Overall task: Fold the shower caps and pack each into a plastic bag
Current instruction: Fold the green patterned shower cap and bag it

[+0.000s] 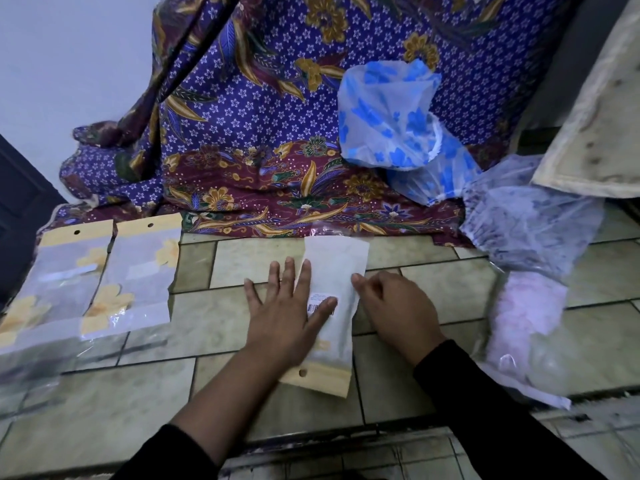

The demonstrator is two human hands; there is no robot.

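Observation:
A narrow plastic bag (pixel 334 271) with a white folded cap inside and a yellow header card lies on the tiled floor, header toward me. My left hand (pixel 284 306) presses flat on its left side, fingers spread, thumb near the barcode label. My right hand (pixel 391 306) rests at the bag's right edge with fingers curled; I cannot tell whether it pinches the plastic. Two packed bags (pixel 135 271) with yellow flowers lie at the left. Loose shower caps sit at the right: a blue-flowered one (pixel 391 116), a purple-patterned one (pixel 526 216) and a pink one (pixel 530 306).
A purple and maroon batik cloth (pixel 259 133) drapes over the back. A cream board (pixel 599 116) leans at the far right. A clear plastic bag (pixel 554 362) lies beside the pink cap. A dark door edge stands at the far left.

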